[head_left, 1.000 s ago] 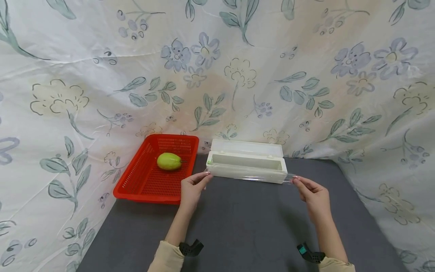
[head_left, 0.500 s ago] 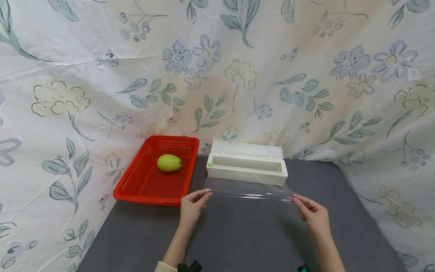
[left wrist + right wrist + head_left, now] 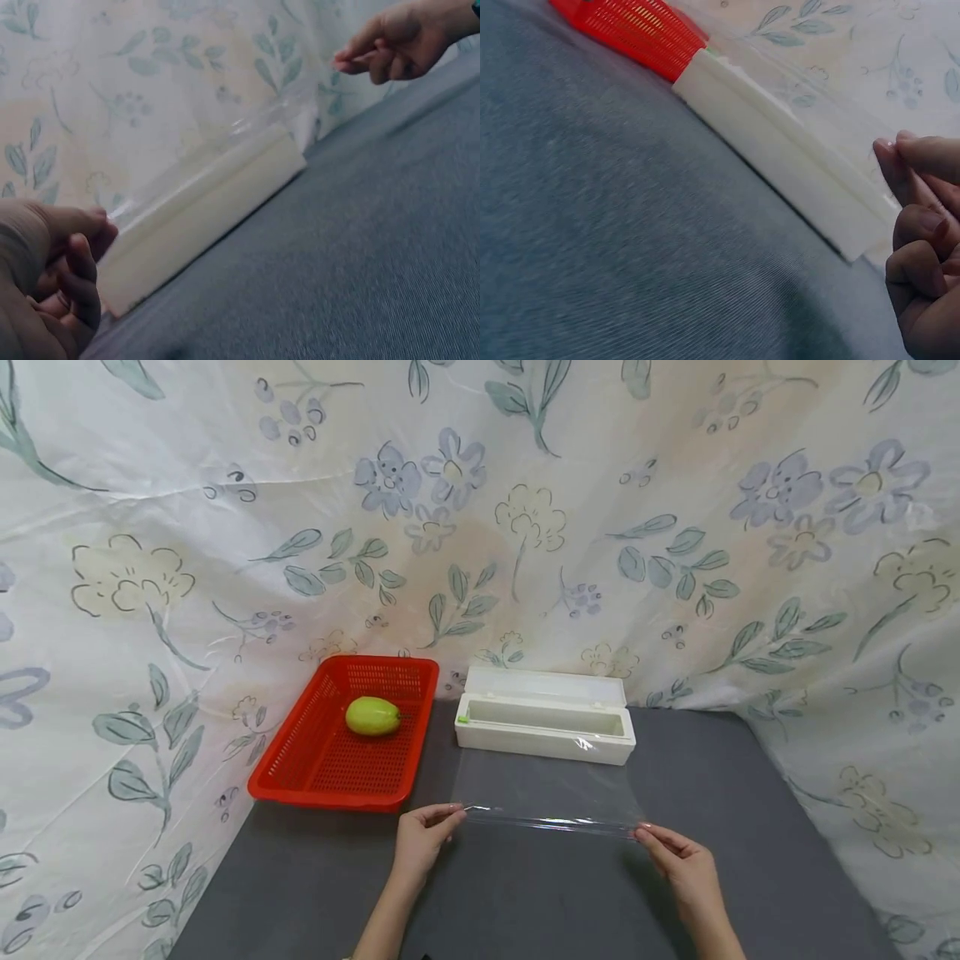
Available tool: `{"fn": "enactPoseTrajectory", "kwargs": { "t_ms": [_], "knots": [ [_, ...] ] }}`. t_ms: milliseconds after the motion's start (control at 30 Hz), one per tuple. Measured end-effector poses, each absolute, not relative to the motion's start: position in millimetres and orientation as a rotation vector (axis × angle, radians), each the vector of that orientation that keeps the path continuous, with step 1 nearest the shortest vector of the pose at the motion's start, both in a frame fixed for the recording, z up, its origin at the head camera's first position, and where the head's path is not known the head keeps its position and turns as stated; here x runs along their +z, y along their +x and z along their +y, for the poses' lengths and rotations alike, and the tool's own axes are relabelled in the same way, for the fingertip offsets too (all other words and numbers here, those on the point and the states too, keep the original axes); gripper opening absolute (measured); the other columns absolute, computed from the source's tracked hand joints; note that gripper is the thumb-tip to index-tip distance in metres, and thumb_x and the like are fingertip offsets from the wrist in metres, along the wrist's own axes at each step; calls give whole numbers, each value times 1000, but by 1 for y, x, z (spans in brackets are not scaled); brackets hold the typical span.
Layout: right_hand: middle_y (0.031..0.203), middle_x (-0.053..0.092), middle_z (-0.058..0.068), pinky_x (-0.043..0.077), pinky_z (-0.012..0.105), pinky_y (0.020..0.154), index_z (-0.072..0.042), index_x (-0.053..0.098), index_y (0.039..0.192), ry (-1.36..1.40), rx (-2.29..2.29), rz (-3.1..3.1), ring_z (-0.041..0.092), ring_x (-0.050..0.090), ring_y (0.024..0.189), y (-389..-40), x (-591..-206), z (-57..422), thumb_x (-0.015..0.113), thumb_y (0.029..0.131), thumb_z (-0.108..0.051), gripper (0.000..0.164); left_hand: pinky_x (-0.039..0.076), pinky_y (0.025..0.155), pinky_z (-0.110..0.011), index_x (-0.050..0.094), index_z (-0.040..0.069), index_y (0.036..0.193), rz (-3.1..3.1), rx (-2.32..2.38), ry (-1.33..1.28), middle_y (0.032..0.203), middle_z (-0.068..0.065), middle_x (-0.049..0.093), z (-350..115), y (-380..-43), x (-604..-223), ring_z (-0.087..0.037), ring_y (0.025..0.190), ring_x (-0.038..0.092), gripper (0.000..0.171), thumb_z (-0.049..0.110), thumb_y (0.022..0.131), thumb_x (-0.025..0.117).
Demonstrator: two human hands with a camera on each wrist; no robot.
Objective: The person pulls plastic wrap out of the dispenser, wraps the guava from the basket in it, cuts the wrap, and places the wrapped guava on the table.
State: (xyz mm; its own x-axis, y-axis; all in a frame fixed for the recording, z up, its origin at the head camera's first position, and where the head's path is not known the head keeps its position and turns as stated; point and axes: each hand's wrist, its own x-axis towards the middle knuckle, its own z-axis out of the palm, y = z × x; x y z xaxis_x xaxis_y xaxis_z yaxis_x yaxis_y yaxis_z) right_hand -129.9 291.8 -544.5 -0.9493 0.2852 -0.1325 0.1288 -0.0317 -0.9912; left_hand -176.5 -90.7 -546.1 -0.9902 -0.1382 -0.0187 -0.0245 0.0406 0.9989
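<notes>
Clear plastic wrap stretches from a long white dispenser box toward me. My left hand pinches its left front corner between thumb and fingers. At the opposite corner my right hand pinches the film the same way. The front edge of the film is bunched into a shiny line between the two hands. The box stands with its lid tipped back; a small green piece shows at its left end. In the right wrist view, the film rises from the box to my fingertips.
Left of the box is a red perforated basket with a yellow-green oval fruit inside. A dark grey cloth covers the table. A floral curtain hangs behind and at both sides.
Both hands have drawn back toward me, pulling a longer sheet of plastic wrap out of the box. The box, basket and fruit have stayed in place.
</notes>
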Motion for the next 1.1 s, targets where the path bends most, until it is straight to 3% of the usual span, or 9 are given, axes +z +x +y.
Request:
{"fn": "enactPoseTrajectory", "kwargs": {
  "t_ms": [167, 300, 400, 533, 767, 867, 1000, 1100],
  "knots": [
    [84, 81, -9, 26, 28, 50, -9, 85, 103, -536, 2113, -2200, 3, 37, 52, -128, -556, 291, 83, 94, -16, 12, 48, 56, -21, 83, -3, 99, -2329, -2012, 166, 88, -11, 79, -94, -174, -553, -8, 60, 58, 17, 7, 87, 88],
    [80, 80, -9, 31, 20, 47, -5, 84, 106, -589, 2024, -2293, 1, 39, 52, -129, -562, 290, 86, 91, -16, 18, 47, 54, -22, 84, 0, 97, -2420, -1899, 161, 84, -9, 79, -95, -173, -558, -9, 57, 57, 16, 11, 87, 88],
    [82, 81, -7, 42, 17, 54, 2, 81, 111, -576, 1889, -2391, -3, 54, 59, -131, -565, 288, 87, 90, -18, 30, 47, 52, -23, 85, 2, 96, -2483, -1787, 163, 80, -6, 78, -94, -173, -562, -8, 56, 57, 14, 12, 86, 88],
    [88, 82, 1, 51, 18, 66, 1, 83, 109, -497, 1627, -2529, -3, 68, 76, -133, -570, 285, 89, 89, -22, 31, 48, 51, -25, 86, 4, 94, -2547, -1654, 157, 78, -4, 78, -92, -174, -565, -9, 55, 60, 12, 12, 86, 89],
    [85, 81, 1, 49, 22, 67, -9, 86, 99, -376, 1192, -2657, 0, 67, 70, -136, -578, 281, 89, 88, -23, 18, 54, 60, -28, 85, 7, 85, -2603, -1455, 115, 79, -4, 79, -89, -176, -569, -10, 67, 69, 7, 11, 82, 91],
    [81, 79, 0, 47, 24, 62, -9, 84, 97, -306, 1107, -2637, 2, 62, 64, -138, -581, 278, 90, 86, -17, 16, 55, 62, -31, 85, 9, 81, -2626, -1354, 108, 74, -1, 78, -87, -178, -570, -10, 64, 69, 7, 12, 81, 92],
    [85, 75, 1, 40, 24, 57, -7, 79, 103, -214, 1012, -2580, 0, 48, 61, -139, -584, 276, 95, 78, -11, 30, 56, 65, -37, 85, 11, 79, -2643, -1242, 96, 70, 2, 76, -84, -180, -570, -9, 62, 68, 8, 14, 79, 93],
    [99, 72, 7, 37, 25, 57, -5, 75, 114, -137, 954, -2525, 3, 43, 65, -139, -586, 274, 98, 72, -6, 48, 55, 67, -41, 84, 12, 78, -2661, -1191, 90, 68, 3, 74, -83, -181, -570, -9, 61, 66, 9, 14, 79, 93]
  ]
}}
